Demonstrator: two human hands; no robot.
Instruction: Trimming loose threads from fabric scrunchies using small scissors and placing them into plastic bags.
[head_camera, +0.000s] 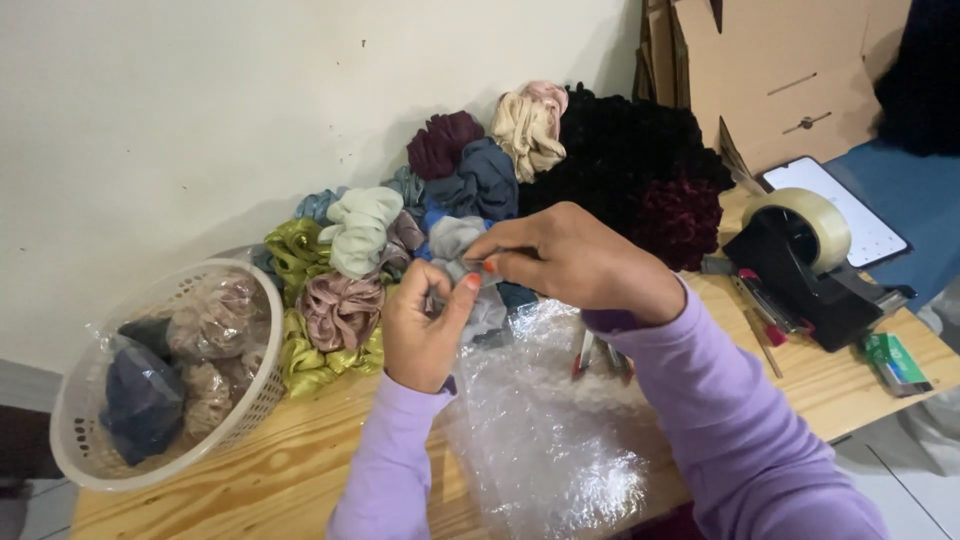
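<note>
Far left on my feed, a white basket sits at the edge of the wooden surface, packed with bagged scrunchies in dark blue and beige. Just right of it, a loose heap of scrunchies runs back to the wall: yellow-green, dusty pink, pale mint, navy, maroon, cream.

Now the hands, both in lilac sleeves. The left hand is up off the surface, thumb and fingers pinched together on a grey scrunchie, its grip closed on the lower edge of the fabric. The right hand comes in from above and right, fingertips clamped on the same scrunchie at its top. So the scrunchie hangs between both hands, above a sheet of bubble wrap spread on the surface beneath them.

Moving right, a big black velvet pile with a dark red scrunchie in front. Then a black tape dispenser with its clear roll, red cutters beside it, a small green box at the edge, cardboard against the wall.
</note>
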